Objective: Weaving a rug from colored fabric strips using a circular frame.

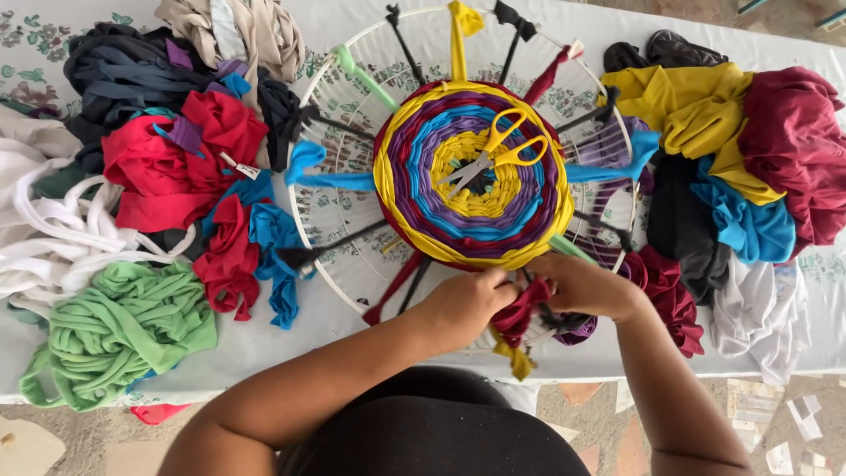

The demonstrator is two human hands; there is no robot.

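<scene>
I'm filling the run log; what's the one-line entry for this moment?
left hand: grips dark red strip | right hand: on same strip | woven round mat on hoop | yellow scissors on mat

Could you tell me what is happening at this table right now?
A person is weaving fabric strips into a round rug on a white hoop. Both hands, left and right, grip a dark red strip at the rug's near edge. Yellow scissors lie on its centre, with fabric piles on both sides.
</scene>
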